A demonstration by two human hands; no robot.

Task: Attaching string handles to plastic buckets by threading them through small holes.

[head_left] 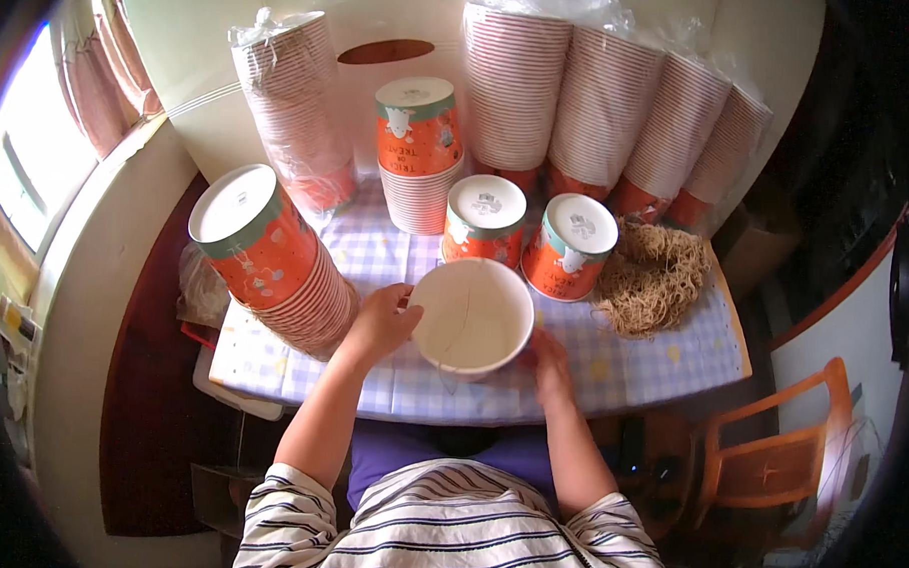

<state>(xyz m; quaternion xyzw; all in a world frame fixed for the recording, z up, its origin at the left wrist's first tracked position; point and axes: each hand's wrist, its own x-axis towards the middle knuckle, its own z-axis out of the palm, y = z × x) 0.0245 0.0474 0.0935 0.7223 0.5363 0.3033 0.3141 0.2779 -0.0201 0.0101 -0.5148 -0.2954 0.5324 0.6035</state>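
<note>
A white-lined paper bucket [478, 320] stands mouth up near the front edge of the table, between my hands. A thin thread-like strand runs down inside it and over its near rim. My left hand [385, 324] grips its left side, with a fingertip at the rim. Around the lower right side curls my right hand [549, 369], its fingers partly hidden by the bucket. Just behind stand two upside-down orange buckets, one on the left [485, 220] and one on the right [570, 246]. Tangled tan shredded filler [655, 279] lies to the right.
A tall stack of orange buckets [275, 258] leans at the left, another stack [419, 153] stands behind. Plastic-wrapped stacks line the back, one at left [296, 103] and several at right [606, 104]. A checked cloth [612, 375] covers the table. A wooden chair [774, 450] is at right.
</note>
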